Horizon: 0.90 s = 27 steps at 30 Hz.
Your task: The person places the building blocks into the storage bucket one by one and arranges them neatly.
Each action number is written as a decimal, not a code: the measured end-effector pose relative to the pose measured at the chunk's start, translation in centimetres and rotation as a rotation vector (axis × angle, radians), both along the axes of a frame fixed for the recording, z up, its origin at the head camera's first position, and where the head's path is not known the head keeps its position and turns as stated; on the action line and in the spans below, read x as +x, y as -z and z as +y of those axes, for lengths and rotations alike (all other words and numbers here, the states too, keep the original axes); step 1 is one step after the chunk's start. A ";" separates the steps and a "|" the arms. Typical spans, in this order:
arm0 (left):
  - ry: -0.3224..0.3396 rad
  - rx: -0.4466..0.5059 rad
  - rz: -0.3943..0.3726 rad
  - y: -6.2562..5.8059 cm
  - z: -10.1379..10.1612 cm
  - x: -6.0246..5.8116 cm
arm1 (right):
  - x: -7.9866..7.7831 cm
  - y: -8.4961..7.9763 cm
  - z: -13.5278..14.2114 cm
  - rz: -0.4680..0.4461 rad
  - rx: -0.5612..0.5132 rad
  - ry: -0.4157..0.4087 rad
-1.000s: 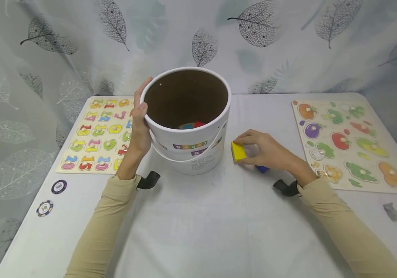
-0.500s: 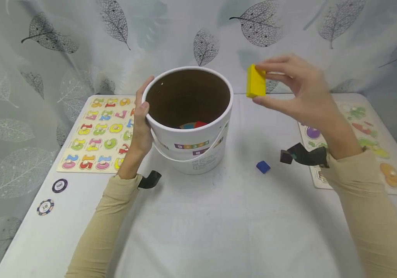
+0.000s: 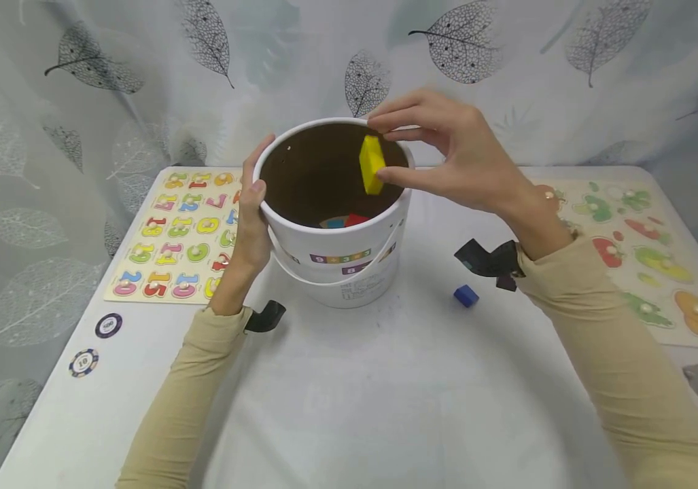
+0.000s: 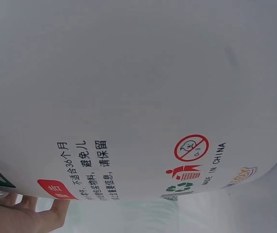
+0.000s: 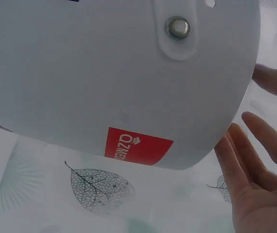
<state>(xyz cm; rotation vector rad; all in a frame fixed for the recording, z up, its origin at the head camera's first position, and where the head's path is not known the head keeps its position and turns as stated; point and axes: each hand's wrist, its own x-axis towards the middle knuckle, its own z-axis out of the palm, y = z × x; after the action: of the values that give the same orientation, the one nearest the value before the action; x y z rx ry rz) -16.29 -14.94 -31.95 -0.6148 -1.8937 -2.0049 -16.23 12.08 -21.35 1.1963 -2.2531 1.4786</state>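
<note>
A white bucket (image 3: 349, 268) with a dark inside stands upright on the table, its wire-like white handle hanging down in front. My left hand (image 3: 253, 221) grips its left side, thumb at the rim. Over the bucket's right rim is my right hand (image 3: 440, 149), thumb and fingers spread apart. A yellow block (image 3: 372, 165) hangs tilted in the bucket's mouth beside the thumb tip, apparently loose from the fingers. Red (image 3: 357, 220) and blue pieces (image 3: 335, 223) lie inside the bucket. The right wrist view shows the fingers (image 5: 235, 170) at the rim, block hidden.
A blue block (image 3: 466, 296) lies right of the bucket, with a dark block (image 3: 506, 282) partly behind the right wrist camera. A number puzzle board (image 3: 171, 238) is at left, a vegetable puzzle board (image 3: 660, 251) at right. Two round chips (image 3: 109, 325) lie front left.
My right hand picked the yellow block up from the table, lifted it, and moved it left over the bucket, where its fingers parted from it. My left hand stayed on the bucket.
</note>
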 end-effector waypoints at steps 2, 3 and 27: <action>0.005 -0.002 -0.001 0.0 0.0 0.1 | 0.1 0.2 0.2 -0.006 0.005 -0.011; 0.005 -0.003 -0.001 0.0 0.0 0.1 | 0.2 0.3 0.5 -0.001 0.009 -0.018; 0.020 0.005 0.002 -0.3 0.1 0.2 | 4.9 15.2 12.2 -0.115 0.535 -0.037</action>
<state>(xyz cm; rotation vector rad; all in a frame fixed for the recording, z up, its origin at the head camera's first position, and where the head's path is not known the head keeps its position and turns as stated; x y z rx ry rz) -16.06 -14.87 -31.63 -0.6366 -1.8883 -2.0194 -11.29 24.24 -36.50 1.3109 -2.8293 0.9985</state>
